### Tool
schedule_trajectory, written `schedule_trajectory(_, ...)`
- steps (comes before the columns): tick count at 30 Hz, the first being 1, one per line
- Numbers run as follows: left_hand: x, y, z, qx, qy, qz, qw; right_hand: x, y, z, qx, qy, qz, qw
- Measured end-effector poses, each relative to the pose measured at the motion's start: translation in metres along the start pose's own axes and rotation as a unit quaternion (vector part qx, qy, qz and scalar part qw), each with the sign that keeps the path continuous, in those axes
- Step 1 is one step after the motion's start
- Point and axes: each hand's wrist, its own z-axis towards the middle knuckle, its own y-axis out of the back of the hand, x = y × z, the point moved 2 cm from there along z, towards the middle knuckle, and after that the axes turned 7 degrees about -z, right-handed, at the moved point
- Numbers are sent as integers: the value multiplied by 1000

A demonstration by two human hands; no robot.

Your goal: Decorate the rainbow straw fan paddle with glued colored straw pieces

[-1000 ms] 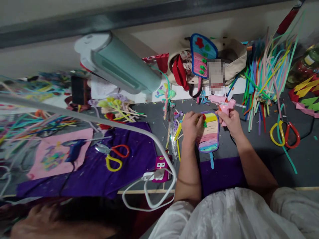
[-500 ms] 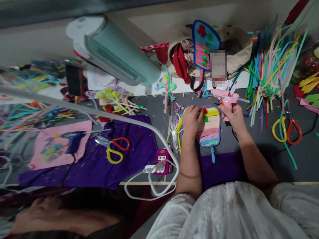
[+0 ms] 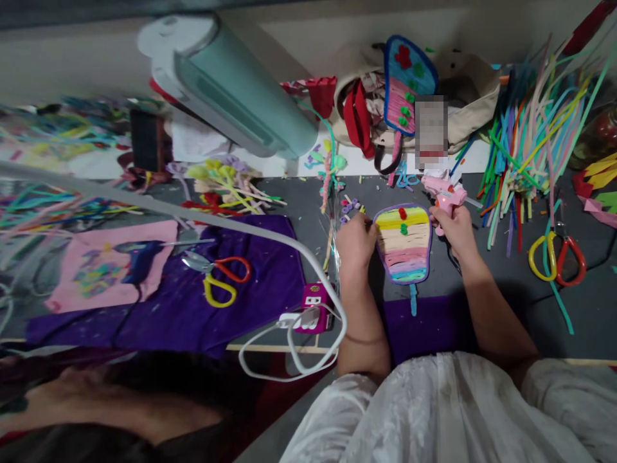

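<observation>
On the dark table in front of me lies a striped craft piece (image 3: 403, 247) made of pipe cleaners, with a purple rim and a blue stem towards me. A small red curl (image 3: 402, 213) and a green curl (image 3: 403, 229) sit on its upper stripes. My left hand (image 3: 355, 241) is closed, its curled fingers at the piece's upper left edge; the fingertips are partly hidden. A pink hot glue gun (image 3: 446, 193) with a small red light is gripped in my right hand (image 3: 456, 231), beside the piece's right edge.
Small purple curls (image 3: 348, 209) lie beyond my left hand. Scissors (image 3: 556, 257) and a pipe-cleaner bundle (image 3: 525, 154) are to the right. Leftward are a purple cloth (image 3: 270, 270), a power strip (image 3: 313, 308), a white cable (image 3: 270, 238) and a co-worker's arm (image 3: 120, 402).
My left hand has moved left, off the red and green curls to the piece's left edge, uncovering them. My right hand still holds the glue gun. The whole view has shifted slightly.
</observation>
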Motion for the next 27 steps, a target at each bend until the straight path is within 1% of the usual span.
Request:
schedule_trajectory(3, -2, 1, 0, 3, 2, -1, 1000, 3, 1, -2, -25, 3, 1, 1000)
schedule_trajectory(7, -4, -1, 0, 12, 0, -23, 1000, 9, 3, -3, -31, -11, 24, 999)
schedule_trajectory(12, -10, -7, 1, 9, -30, -39, 999, 12, 11, 1, -38, -15, 15, 999)
schedule_trajectory(17, -14, -11, -1, 13, -37, -36, 999, 11, 16, 4, -41, -12, 5, 999)
schedule_trajectory(20, -13, -9, -1, -4, -34, -35, 999, 12, 17, 5, -35, 3, -3, 999)
schedule_trajectory(23, -15, -6, -3, -44, -28, -38, 998, 14, 19, 5, -37, 13, -7, 999)
schedule_trajectory(25, -22, -5, -3, -60, -57, -60, 995, 17, 20, 4, -40, 11, 1, 999)
schedule_trajectory(27, -32, -5, -4, -54, -112, -96, 988, 20, 20, 2, -32, 12, 10, 999)
